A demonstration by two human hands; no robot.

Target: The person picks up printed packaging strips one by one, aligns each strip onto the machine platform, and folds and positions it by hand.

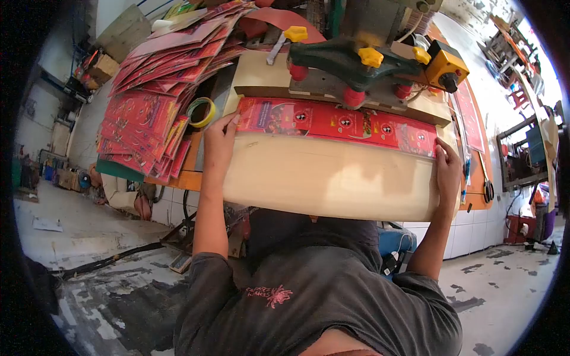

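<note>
A long red printed sheet (332,122) lies across the front of a press machine (350,62), on a pale cream board (309,169). At the sheet's left end, my left hand (220,135) is closed, with the fingertips pinching its edge. My right hand (447,163) grips the opposite end the same way, thumb on top. The sheet's far edge lies close against the machine's lower plate. Yellow knobs (370,57) and red round fittings (354,97) stand on the machine just beyond the sheet.
Piles of red printed sheets (136,121) cover the left of the orange table (189,178). A roll of yellow tape (201,112) lies beside them. At the right are a yellow control box (446,66), more red sheets (469,115) and scissors (488,191).
</note>
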